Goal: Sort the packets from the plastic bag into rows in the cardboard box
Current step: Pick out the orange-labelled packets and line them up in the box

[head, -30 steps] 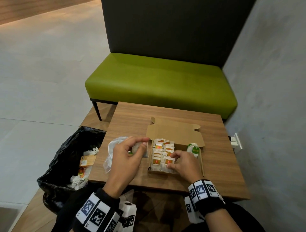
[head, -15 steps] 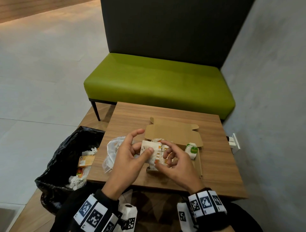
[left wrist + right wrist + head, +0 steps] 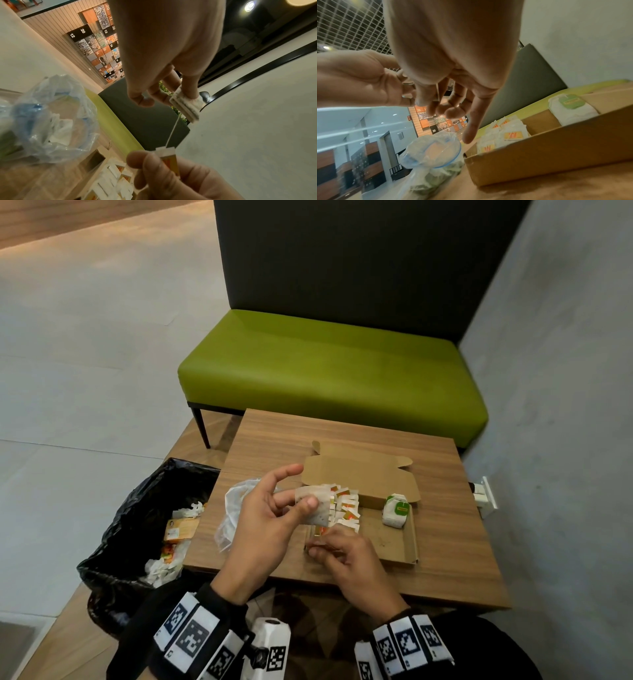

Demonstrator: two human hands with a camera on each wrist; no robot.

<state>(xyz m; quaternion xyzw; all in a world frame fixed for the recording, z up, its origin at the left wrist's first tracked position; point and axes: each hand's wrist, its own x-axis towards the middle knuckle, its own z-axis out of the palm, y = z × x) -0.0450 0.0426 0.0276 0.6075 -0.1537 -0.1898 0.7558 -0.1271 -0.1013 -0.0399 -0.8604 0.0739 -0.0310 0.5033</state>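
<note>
The packet [image 3: 313,506] is a white tea bag with speckled paper, held in the air over the left end of the cardboard box [image 3: 394,539] by the left hand [image 3: 270,518], thumb and fingers pinching it while the index finger points up and away; a thin string [image 3: 172,133] runs down from it to an orange and yellow tag [image 3: 169,157], which the right hand [image 3: 346,556] pinches between thumb and curled fingers, low at the box's near left corner. Inside the box, more packets [image 3: 344,506] with orange tags stand in rows along the left side; a lone green-tagged packet [image 3: 395,510] sits at the far right, and bare cardboard floor lies between them and toward the near wall; the lid flap [image 3: 359,477] stands open at the back. The plastic bag [image 3: 236,508] lies crumpled on the table [image 3: 445,508] just left of the box, under the left hand; a black bin bag [image 3: 137,525] sits at the table's left edge.
</note>
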